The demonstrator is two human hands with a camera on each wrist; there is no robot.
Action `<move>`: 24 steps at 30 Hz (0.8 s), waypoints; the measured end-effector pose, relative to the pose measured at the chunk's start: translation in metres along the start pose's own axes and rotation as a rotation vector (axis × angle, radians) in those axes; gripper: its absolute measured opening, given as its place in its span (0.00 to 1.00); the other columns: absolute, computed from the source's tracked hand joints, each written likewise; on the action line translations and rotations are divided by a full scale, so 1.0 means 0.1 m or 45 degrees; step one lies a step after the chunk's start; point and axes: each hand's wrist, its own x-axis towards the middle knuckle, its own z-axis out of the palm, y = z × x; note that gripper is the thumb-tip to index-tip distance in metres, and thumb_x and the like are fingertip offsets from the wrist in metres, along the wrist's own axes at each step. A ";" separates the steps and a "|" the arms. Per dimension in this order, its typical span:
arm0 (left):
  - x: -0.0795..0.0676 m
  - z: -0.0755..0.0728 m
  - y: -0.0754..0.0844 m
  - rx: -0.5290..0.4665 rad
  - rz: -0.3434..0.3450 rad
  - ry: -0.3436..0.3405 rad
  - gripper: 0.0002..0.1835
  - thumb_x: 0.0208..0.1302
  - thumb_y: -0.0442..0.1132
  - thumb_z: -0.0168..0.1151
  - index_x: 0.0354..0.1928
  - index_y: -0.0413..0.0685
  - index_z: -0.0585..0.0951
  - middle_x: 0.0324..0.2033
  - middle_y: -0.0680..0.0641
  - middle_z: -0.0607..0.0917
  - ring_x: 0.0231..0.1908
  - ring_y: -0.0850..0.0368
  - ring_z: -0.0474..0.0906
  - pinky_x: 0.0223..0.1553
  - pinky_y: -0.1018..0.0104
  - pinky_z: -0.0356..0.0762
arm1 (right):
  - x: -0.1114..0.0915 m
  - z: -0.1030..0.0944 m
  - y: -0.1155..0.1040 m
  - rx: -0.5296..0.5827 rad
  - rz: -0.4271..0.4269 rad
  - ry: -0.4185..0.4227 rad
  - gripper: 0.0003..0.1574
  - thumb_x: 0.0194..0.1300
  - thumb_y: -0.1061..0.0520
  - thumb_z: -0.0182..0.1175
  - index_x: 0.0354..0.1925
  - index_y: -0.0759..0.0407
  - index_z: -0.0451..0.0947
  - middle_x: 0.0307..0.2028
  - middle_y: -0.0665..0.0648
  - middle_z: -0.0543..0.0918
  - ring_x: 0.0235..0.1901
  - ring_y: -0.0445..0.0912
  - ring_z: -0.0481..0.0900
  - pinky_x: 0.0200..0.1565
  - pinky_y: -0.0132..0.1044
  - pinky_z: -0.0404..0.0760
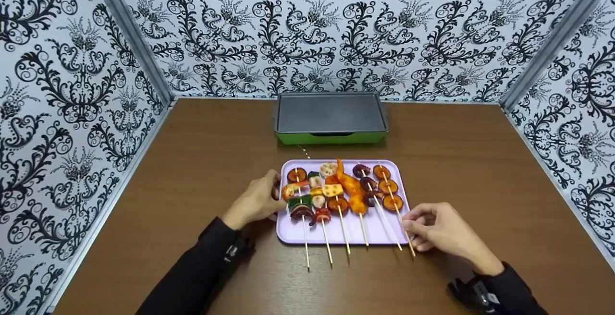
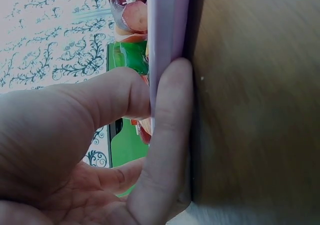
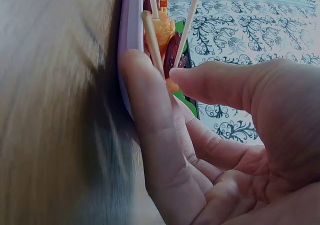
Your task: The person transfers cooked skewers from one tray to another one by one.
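Note:
A pink tray [image 1: 288, 236] carries several skewers of pieces that look like meat, shrimp and vegetables, their sticks jutting over its near edge. My left hand [image 1: 259, 197] grips the tray's left side, with the thumb over the rim and a finger [image 2: 172, 100] along its outer wall. At the near right corner my right hand [image 1: 439, 231] pinches the stick of the rightmost skewer [image 1: 391, 203], which bears round brown slices. In the right wrist view that stick [image 3: 154, 42] runs between thumb and index finger, and the index fingertip [image 3: 135, 62] lies against the tray's side.
Behind the tray stands a green grill [image 1: 331, 138] with a dark flat plate [image 1: 331, 112] on top. The brown wooden table [image 1: 206, 151] is bounded at the back and sides by patterned black-and-white panels [image 1: 312, 31].

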 end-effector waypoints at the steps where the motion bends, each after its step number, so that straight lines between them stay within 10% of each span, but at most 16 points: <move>1: 0.00 0.00 0.00 -0.017 -0.007 -0.006 0.30 0.63 0.28 0.80 0.65 0.37 0.78 0.40 0.42 0.87 0.35 0.51 0.87 0.28 0.61 0.97 | 0.00 -0.01 0.00 -0.007 -0.002 0.008 0.17 0.82 0.58 0.73 0.55 0.74 0.88 0.34 0.58 0.92 0.27 0.42 0.92 0.31 0.39 1.01; 24: 0.01 -0.06 -0.06 -0.192 -0.060 -0.028 0.30 0.69 0.25 0.73 0.72 0.35 0.78 0.37 0.43 0.86 0.31 0.51 0.90 0.28 0.59 1.00 | 0.05 -0.23 0.00 -0.103 -0.067 0.235 0.13 0.85 0.66 0.64 0.58 0.75 0.87 0.43 0.64 0.94 0.37 0.42 0.94 0.38 0.35 1.01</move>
